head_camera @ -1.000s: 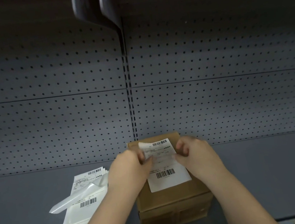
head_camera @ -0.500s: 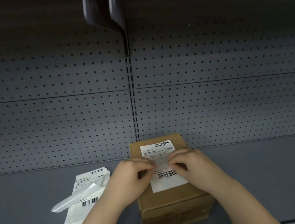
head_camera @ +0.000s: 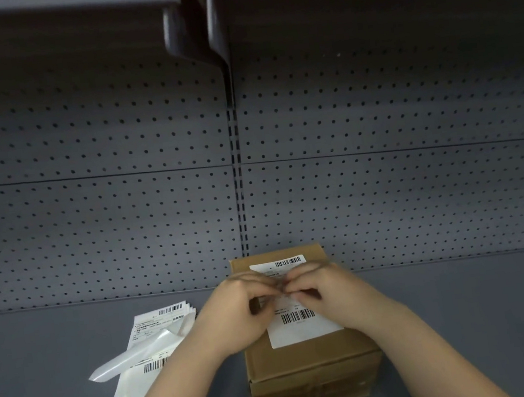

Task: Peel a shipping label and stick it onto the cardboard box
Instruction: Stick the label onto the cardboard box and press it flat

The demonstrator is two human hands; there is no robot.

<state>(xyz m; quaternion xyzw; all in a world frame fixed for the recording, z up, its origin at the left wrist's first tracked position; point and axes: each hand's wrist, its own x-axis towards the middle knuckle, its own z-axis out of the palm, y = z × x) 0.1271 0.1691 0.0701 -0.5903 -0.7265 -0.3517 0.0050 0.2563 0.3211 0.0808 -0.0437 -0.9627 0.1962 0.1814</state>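
Observation:
A brown cardboard box stands on the grey shelf, close to me. A white shipping label with barcodes lies flat on its top face. My left hand and my right hand rest on the box top. Their curled fingers meet over the label's middle, fingertips bunched and pressing on it. The middle strip of the label is hidden under my fingers. Its top and bottom edges lie flat against the cardboard.
A stack of spare labels lies on the shelf left of the box, with a curled, peeled backing sheet on top. A perforated back panel rises just behind the box. Shelf brackets hang overhead.
One second ago I held the label by its sides, its upper part lifted off the box. It now lies flat, and both hands have come together over its middle.

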